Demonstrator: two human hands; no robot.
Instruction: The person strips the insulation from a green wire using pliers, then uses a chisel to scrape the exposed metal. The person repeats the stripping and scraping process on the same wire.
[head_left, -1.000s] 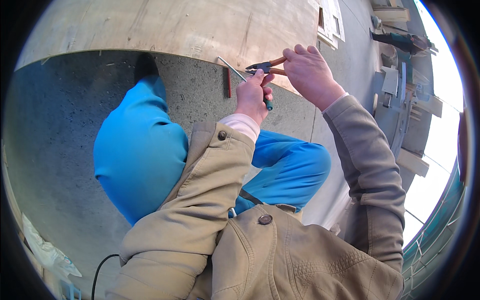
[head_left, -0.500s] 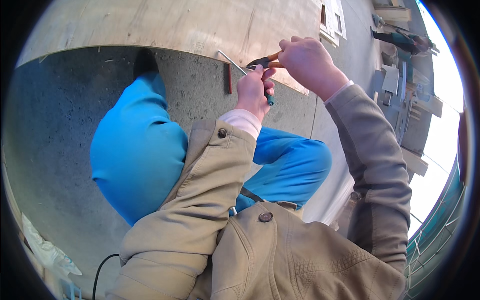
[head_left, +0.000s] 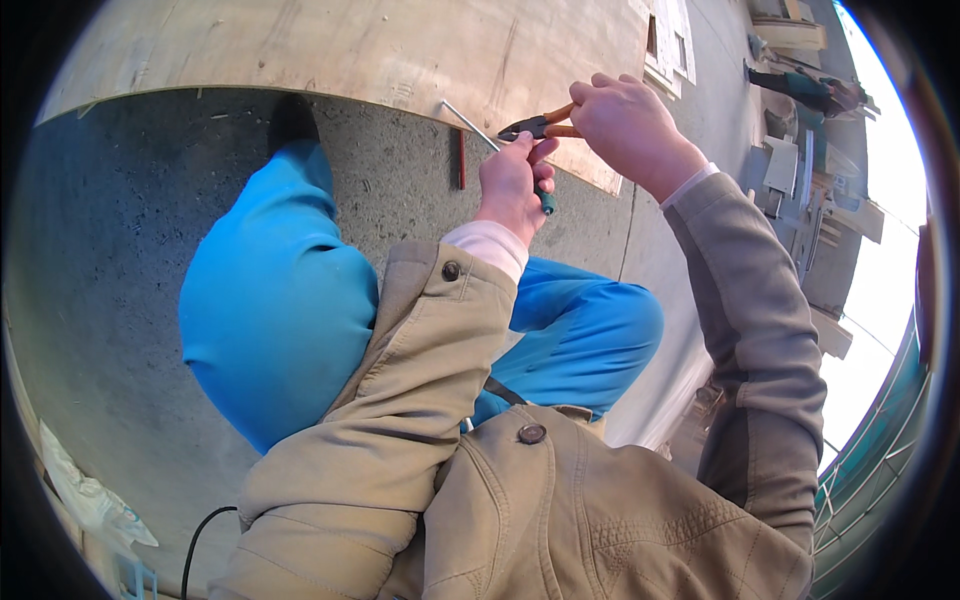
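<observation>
A person in a tan jacket and bright blue trousers is crouching on a grey concrete floor (head_left: 120,250), with both hands raised in front of a large pale plywood sheet (head_left: 350,50). The right hand (head_left: 630,130) is closing its grip around the orange handles of dark-jawed pliers (head_left: 540,125), whose tips are meeting a thin silvery metal rod (head_left: 468,123) just above the sheet's edge. The left hand (head_left: 515,185) is clamping its grip on that rod and a teal-handled tool (head_left: 546,203).
</observation>
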